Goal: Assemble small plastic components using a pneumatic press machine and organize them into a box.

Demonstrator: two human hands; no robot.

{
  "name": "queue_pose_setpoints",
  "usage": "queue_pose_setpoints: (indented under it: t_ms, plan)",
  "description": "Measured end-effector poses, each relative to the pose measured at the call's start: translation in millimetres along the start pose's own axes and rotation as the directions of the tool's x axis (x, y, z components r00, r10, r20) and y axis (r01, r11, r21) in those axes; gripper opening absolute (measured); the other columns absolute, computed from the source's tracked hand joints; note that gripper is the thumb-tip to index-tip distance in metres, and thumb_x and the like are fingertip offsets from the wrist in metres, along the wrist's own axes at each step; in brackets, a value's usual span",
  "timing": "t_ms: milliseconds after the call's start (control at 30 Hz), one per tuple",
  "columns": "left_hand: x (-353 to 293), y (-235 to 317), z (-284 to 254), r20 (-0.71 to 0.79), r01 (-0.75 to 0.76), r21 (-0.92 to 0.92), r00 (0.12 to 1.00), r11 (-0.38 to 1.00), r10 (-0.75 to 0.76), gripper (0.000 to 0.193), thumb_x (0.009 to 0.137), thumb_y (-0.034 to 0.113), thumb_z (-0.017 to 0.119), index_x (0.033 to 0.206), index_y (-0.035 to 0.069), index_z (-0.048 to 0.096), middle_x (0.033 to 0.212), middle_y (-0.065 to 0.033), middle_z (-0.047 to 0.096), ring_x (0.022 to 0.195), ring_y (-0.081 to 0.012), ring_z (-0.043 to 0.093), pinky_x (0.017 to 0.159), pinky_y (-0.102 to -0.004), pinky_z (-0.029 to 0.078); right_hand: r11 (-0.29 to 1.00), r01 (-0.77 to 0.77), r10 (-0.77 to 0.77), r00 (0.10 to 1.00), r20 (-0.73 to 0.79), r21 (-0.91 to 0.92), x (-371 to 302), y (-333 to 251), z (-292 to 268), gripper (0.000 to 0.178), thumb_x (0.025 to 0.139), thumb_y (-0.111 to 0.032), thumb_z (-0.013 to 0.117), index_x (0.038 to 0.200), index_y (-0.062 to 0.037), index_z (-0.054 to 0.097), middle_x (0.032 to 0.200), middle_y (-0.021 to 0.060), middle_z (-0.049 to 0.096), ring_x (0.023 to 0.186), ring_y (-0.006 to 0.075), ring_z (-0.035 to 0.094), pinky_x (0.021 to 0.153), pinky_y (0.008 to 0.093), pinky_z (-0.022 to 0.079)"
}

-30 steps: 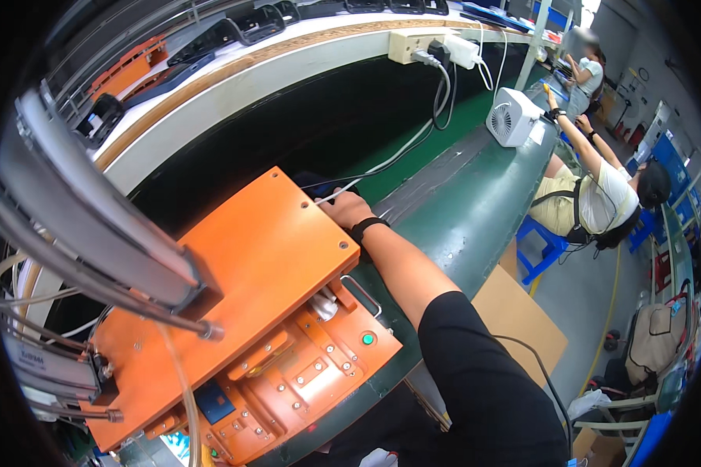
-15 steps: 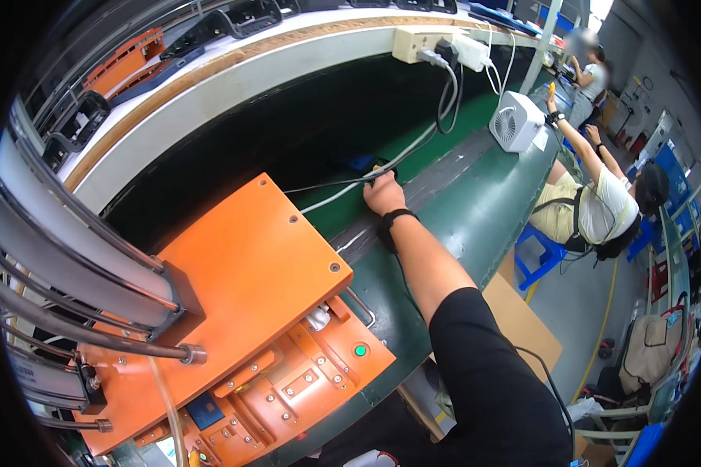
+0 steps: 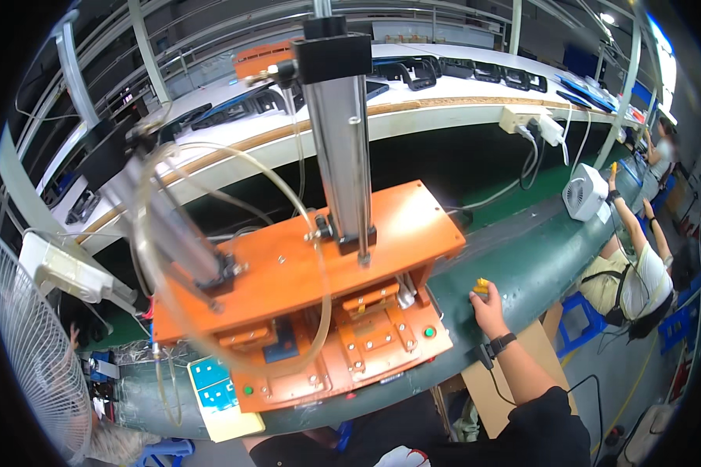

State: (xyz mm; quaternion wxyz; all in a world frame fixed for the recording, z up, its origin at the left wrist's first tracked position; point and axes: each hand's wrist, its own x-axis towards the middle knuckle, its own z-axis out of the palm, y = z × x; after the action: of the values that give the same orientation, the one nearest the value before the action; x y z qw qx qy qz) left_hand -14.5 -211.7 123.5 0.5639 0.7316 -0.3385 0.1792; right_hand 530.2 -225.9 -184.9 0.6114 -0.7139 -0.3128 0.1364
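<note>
My right hand (image 3: 488, 311) is above the green work surface (image 3: 514, 257), to the right of an orange press fixture (image 3: 397, 226). Its fingers are curled together, with yellow covering (image 3: 481, 287) at the fingertips; whether they pinch anything small is hidden. A black band with a cable (image 3: 501, 345) circles the right wrist. Nearest to this hand is a green button (image 3: 429, 332) on the fixture's lower plate. Two upright cylinders, one of them silver (image 3: 339, 148), stand on the fixture's top. My left hand is outside the picture.
A clear hose (image 3: 325, 311) loops before the fixture. Blue pieces on a yellow board (image 3: 241, 426) lie at its left. A white fan (image 3: 586, 193) stands at the right, near a seated co-worker (image 3: 631, 280). A wire fan guard (image 3: 35, 342) is far left. Black frames (image 3: 487, 71) line the back shelf.
My right hand has drawn back from the cables under the shelf toward the near side, beside the fixture. The view has swung left, bringing the whole fixture into the picture.
</note>
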Motion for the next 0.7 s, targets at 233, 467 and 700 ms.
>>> queue_pose_setpoints:
  t_ms: [233, 467, 700]
  plan:
    - [-18.0, 29.1, 29.2, 0.006, -0.108, -0.079, 0.994, 0.991, 0.109, 0.017, 0.102, 0.025, 0.05, 0.093, 0.016, 0.062, 0.091, -0.0093, 0.06, 0.074, -0.0322, 0.053, 0.067, -0.0476, 0.04, 0.992, -0.068, 0.078, 0.992, -0.098, 0.103, -103.0, 5.5, 0.0, 0.039, 0.089, -0.006, 0.067, 0.125, -0.0016, 0.053, 0.102, 0.0046, 0.063, 0.09, 0.0119, 0.061, 0.08, 0.0264, 0.05]
    - [-42.0, 80.9, -0.2, 0.063, -0.124, -0.471, 0.983, 0.874, 0.173, 0.019, 0.091, 0.022, 0.067, 0.084, 0.005, 0.068, 0.087, -0.0126, 0.067, 0.073, -0.0288, 0.058, 0.064, -0.0417, 0.043, 0.912, 0.193, -0.254, 0.959, -0.129, -0.361, -115.8, -15.1, 12.9, 0.038, 0.079, -0.013, 0.07, 0.111, 0.003, 0.057, 0.106, 0.0202, 0.059, 0.101, 0.0381, 0.058, 0.09, 0.0416, 0.047]
    - [-93.5, 204.4, 17.4, -0.612, 0.677, 0.493, 0.716, 0.546, -0.336, 0.016, 0.084, 0.01, 0.065, 0.07, 0.011, 0.058, 0.075, -0.0069, 0.072, 0.059, -0.0225, 0.055, 0.059, -0.0358, 0.042, 0.856, 0.177, -0.252, 0.963, -0.094, -0.486, -131.8, -17.8, 12.3, 0.043, 0.078, -0.012, 0.071, 0.116, 0.0018, 0.055, 0.11, 0.0211, 0.056, 0.107, 0.0388, 0.055, 0.094, 0.042, 0.045]
